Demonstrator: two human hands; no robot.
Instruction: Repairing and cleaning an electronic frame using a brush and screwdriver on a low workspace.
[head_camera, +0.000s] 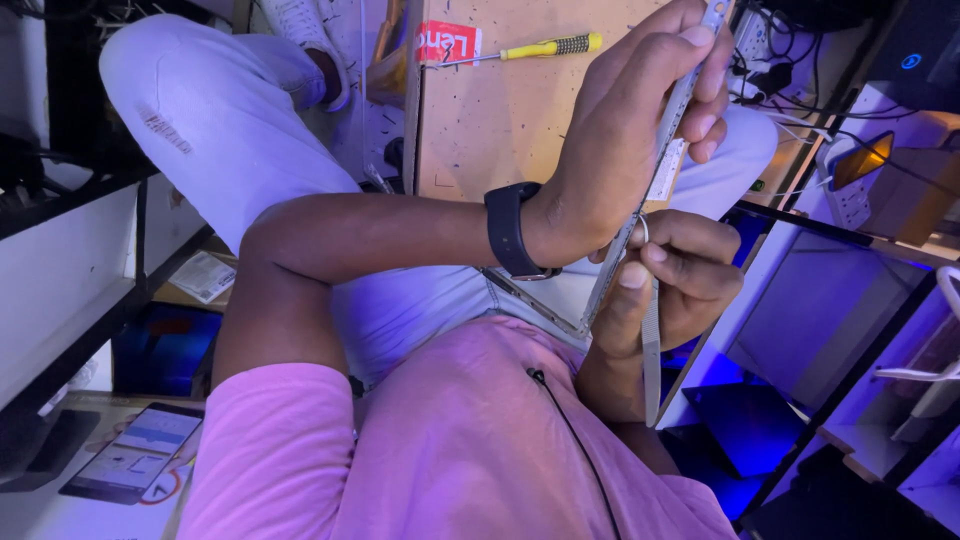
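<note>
My left hand (632, 130), with a black watch (508, 232) on its wrist, reaches across my body and grips the upper part of a thin silvery panel (678, 110) seen edge-on. The panel runs from the top of the view down to my lap. My right hand (672, 285) is closed on the panel's lower part, thumb pressed against its edge. A flat grey ribbon strip (651, 350) hangs down from the right hand. Whether the strip is joined to the panel is hidden by the fingers.
A wooden board (500, 120) rests on my knees with a yellow-handled screwdriver (545, 46) and a red sticker (447, 42) on it. A phone (135, 450) with a lit screen lies at lower left. Shelves with devices and cables (880, 190) stand at right.
</note>
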